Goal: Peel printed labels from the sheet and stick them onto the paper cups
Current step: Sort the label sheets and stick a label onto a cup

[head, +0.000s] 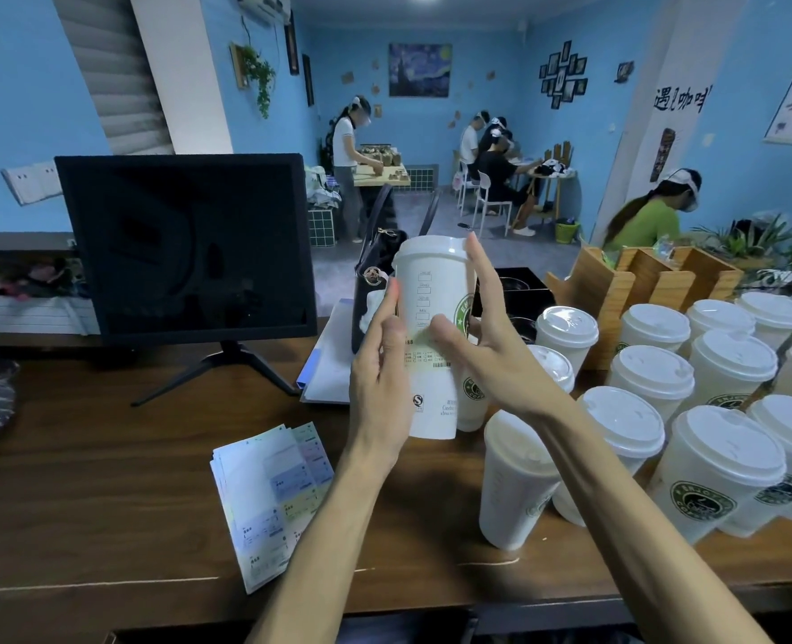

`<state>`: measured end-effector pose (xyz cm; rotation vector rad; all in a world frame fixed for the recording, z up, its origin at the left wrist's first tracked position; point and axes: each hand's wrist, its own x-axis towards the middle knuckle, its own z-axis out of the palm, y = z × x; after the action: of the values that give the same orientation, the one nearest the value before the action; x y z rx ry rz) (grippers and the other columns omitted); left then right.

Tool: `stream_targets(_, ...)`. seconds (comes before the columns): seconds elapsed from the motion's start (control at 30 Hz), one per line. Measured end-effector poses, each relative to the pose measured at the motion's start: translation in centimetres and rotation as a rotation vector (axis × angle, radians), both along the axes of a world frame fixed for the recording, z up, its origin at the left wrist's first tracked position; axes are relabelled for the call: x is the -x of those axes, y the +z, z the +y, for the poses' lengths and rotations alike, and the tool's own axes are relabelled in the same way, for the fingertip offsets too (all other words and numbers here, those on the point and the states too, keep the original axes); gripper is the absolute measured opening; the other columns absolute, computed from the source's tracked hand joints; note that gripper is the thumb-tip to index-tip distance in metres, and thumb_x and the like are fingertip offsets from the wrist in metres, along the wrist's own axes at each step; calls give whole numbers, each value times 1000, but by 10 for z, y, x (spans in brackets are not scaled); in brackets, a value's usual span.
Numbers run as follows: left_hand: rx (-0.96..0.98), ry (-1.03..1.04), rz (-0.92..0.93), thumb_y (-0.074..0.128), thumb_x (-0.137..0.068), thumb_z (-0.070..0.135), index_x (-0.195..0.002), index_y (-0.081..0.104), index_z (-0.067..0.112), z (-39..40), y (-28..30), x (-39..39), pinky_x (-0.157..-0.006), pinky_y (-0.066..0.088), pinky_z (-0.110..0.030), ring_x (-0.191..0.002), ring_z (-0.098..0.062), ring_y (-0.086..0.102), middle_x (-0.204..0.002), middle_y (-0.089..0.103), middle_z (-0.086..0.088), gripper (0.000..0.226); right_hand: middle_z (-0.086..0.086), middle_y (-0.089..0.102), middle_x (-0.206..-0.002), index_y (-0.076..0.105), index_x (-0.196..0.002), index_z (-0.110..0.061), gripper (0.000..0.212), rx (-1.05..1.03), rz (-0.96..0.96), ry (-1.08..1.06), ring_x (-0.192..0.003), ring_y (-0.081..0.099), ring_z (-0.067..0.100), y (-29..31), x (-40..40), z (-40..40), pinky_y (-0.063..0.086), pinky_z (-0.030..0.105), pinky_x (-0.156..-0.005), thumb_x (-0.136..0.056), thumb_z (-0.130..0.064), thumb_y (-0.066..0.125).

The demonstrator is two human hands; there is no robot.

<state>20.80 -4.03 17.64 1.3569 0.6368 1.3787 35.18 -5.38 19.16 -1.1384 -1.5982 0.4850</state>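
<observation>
I hold a tall white lidded paper cup [431, 281] with a green logo upright above the wooden counter. My left hand [378, 374] grips its left side, thumb laid on the cup wall. My right hand [487, 327] lies against the right side, its thumb on a printed label [424, 353] on the cup's middle and its fingers stretched up to the lid. A fanned stack of label sheets [268, 495] lies on the counter at the lower left of my arms.
Several lidded white cups [719, 467] crowd the counter on the right, one close [519, 481] beside my right forearm. A dark monitor [185, 244] stands at left, a black handbag [375, 271] behind the cup, wooden holders [617, 290] at back right. People work at tables further back.
</observation>
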Motion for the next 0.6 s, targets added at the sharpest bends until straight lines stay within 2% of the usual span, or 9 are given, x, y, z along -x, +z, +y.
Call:
stream_targets(0.1,-18,-40,-10,45,-103,43,-149,43,46,0,-2,0,-86,58,-26,-120,-1,64,-143,55,23,47,-28,-3,-169,1,-152,-68,76,9,36,10,-157,20,37,0,1,-1,27,68,-120,-94,-72,51)
stream_targets(0.17,-45,-25,38,54,-96,49,-149,40,54,1,-4,1,-86,61,-33,-120,-8,65,-146,55,18,55,-26,-5,-169,-1,-157,-58,84,-6,36,-3,-159,13,24,-1,1,-1,24,63,-123,-96,-66,56)
stream_targets(0.23,-49,0,62,51,-97,51,-139,44,66,1,-5,3,-88,61,-36,-120,-10,65,-148,55,15,45,-26,-7,-170,-2,-160,-50,86,-21,2,-6,-160,1,12,-3,1,-1,19,60,-126,-98,-55,58)
stream_targets(0.37,-77,64,49,40,-108,38,-133,49,60,4,-9,8,-89,57,-22,-127,-2,60,-148,53,18,34,-25,-8,-170,7,-156,-60,79,-7,53,37,-159,-3,9,-2,8,-1,17,60,-126,-97,-57,59)
stream_targets(0.43,-110,75,68,44,-105,39,-136,46,58,3,-12,12,-93,55,-22,-128,-1,58,-149,53,17,36,-20,0,-170,14,-154,-57,74,-34,44,0,-159,0,8,2,15,-3,17,57,-127,-97,-50,61)
stream_targets(0.5,-130,68,76,49,-102,37,-140,43,53,4,-15,15,-92,54,-20,-127,-4,60,-147,57,8,41,-12,16,-168,20,-156,-45,75,-77,27,-50,-158,14,16,7,22,-4,23,53,-126,-97,-45,66)
stream_targets(0.53,-125,60,76,50,-102,35,-141,41,49,4,-16,18,-90,54,-18,-125,-3,61,-144,59,6,44,-10,21,-167,21,-157,-37,77,-91,6,-75,-156,20,15,9,24,-5,26,49,-126,-97,-40,69)
stream_targets(0.6,-104,60,86,54,-99,37,-146,34,45,7,-15,23,-90,54,-18,-125,-2,61,-140,60,8,52,-8,26,-166,16,-160,-31,85,-92,-37,-101,-152,27,2,11,28,-5,30,29,-123,-96,-34,72)
